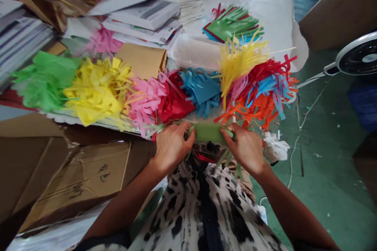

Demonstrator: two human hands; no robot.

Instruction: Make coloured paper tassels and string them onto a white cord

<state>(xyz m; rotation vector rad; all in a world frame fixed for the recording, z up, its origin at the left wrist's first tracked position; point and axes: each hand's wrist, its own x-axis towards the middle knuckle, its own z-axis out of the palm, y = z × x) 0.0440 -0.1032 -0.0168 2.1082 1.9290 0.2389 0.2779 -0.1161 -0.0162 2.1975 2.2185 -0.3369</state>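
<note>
A folded piece of green fringed tissue paper (207, 132) is stretched between my two hands at the table's front edge. My left hand (173, 143) pinches its left end, and my right hand (246, 146) grips the other. Thin green strips trail out past both hands; motion blurs the middle. Just beyond lie fringed paper bunches: red (176, 100), blue (203, 91), pink (146, 98), yellow (97, 90) and green (48, 78). To the right, a mixed pile holds yellow strips (240, 60) and orange strips (259, 111).
Stacks of flat white packs (147, 11) fill the table's back left. A clear plastic tray (196, 53) and layered fringed sheets (232, 25) lie mid-table. Open cardboard boxes (97, 168) stand below left. A fan (361, 57) and a cord on the green floor are at right.
</note>
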